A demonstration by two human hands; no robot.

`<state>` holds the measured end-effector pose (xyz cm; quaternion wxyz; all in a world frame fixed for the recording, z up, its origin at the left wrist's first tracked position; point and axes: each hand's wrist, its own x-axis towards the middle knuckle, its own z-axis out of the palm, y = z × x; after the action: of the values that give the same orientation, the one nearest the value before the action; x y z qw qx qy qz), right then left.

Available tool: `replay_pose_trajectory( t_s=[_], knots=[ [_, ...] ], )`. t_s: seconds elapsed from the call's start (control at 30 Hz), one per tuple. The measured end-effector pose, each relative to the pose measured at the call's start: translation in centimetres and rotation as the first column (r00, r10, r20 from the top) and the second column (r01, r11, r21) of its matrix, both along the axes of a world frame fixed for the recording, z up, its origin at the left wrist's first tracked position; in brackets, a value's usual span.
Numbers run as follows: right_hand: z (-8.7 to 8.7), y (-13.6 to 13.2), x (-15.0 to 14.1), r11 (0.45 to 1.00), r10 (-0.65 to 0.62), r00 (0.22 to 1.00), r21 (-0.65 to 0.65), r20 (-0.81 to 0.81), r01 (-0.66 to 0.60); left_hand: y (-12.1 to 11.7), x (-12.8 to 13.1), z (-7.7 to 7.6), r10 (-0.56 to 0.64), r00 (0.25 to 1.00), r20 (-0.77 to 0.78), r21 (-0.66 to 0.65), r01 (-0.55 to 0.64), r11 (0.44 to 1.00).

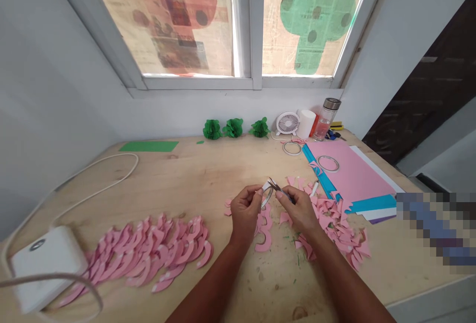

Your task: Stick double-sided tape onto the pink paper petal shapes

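My left hand [246,209] is closed on a roll of double-sided tape [267,199], pinching its pale end between thumb and finger. Dark-bladed scissors [274,185] are gripped in my right hand [300,210], their blades at the tape end. Both hands are held close together over the middle of the table. Just below them lie a few curved pink paper pieces [264,244], partly hidden by my left hand. A large heap of similar pink paper arcs [148,253], several with white tape bits, spreads to the left. Pink paper scraps [340,229] lie scattered beside my right hand.
A white box [48,263] with a cable stands front left. Green paper [148,146] and green paper flowers [234,128] lie toward the wall. At back right are a small fan [287,123], a glass bottle [326,121] and coloured sheets [353,169] with a tape roll [328,163].
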<state>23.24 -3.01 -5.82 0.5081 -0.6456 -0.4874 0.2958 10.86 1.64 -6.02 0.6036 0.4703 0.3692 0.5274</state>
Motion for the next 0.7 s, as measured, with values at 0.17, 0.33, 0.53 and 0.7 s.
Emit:
replay_pose_trajectory(
  t_s=[0.17,0.33,0.53,0.7],
  knots=[
    [-0.05,-0.07,-0.01,1.000,0.022,0.999,0.006,0.025,-0.022,0.10,0.00,-0.10,0.008,1.000,0.010,0.006,-0.008,1.000],
    [0.09,-0.18,-0.03,0.998,0.061,0.998,-0.003,0.029,-0.061,0.14,0.07,0.08,0.008,1.000,0.014,-0.004,-0.008,1.000],
    [0.05,-0.21,-0.03,0.999,0.047,0.998,0.001,0.034,-0.047,0.14,0.02,0.04,-0.003,1.000,0.022,-0.004,0.003,1.000],
    [-0.05,-0.22,-0.01,0.999,0.033,0.998,-0.005,0.047,-0.033,0.17,-0.08,-0.14,-0.002,1.000,0.005,0.001,0.002,1.000]
  ],
)
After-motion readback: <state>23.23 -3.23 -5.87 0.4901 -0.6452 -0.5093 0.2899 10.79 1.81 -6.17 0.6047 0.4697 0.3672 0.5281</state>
